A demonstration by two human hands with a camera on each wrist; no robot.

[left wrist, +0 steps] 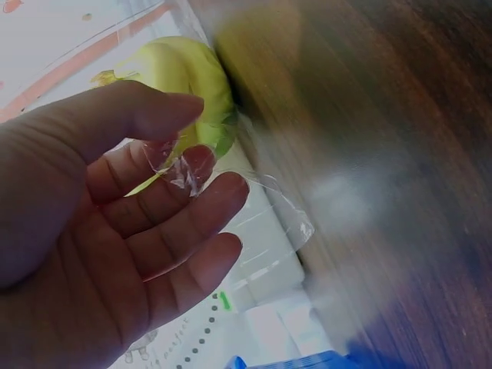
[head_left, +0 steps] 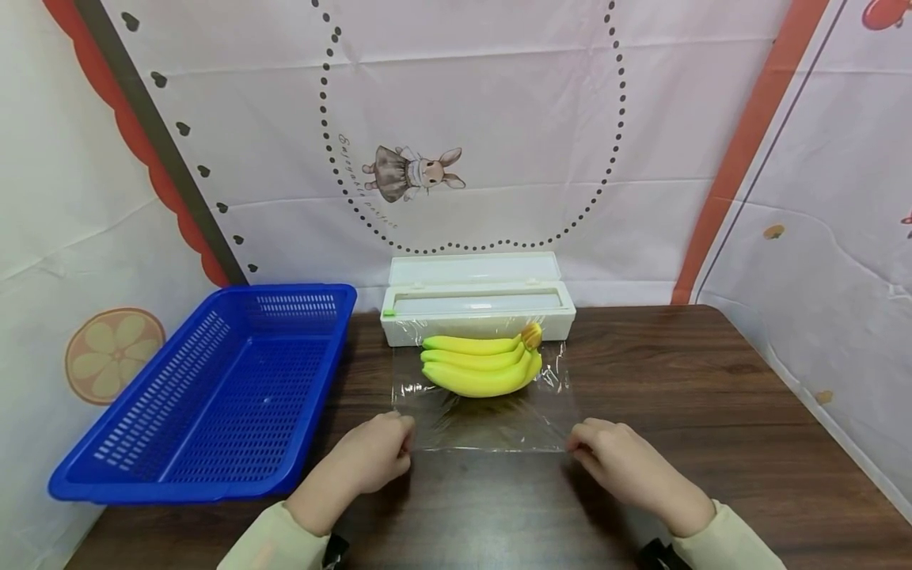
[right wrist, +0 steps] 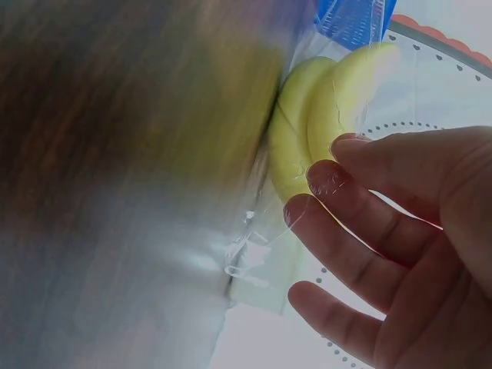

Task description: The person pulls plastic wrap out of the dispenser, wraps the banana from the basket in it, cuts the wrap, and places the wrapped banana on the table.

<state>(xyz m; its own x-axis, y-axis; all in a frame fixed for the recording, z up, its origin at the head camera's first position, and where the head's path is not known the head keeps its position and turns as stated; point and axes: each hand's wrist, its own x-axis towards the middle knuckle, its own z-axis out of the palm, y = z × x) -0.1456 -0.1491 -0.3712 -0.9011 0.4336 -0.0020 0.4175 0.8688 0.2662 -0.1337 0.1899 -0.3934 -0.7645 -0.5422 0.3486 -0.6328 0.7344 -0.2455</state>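
Note:
A sheet of clear plastic wrap [head_left: 492, 431] stretches from a white wrap dispenser box [head_left: 561, 323] toward me. On the sheet, just before the box, lies a bunch of yellow bananas [head_left: 477, 378] with its stem to the right. My left hand [head_left: 378, 453] pinches the near left corner of the film; in the left wrist view, crinkled film shows between thumb and fingers [left wrist: 219, 196]. At the near right corner, my right hand [head_left: 627, 463] pinches the film between thumb and forefinger, its other fingers [right wrist: 346, 246] loosely bent in the right wrist view.
A blue plastic basket [head_left: 313, 443] stands on the left of the dark wooden table [head_left: 684, 380]. The dispenser's lid [head_left: 473, 269] is raised against the printed cloth [head_left: 499, 119] behind. Cloth also hangs along both sides.

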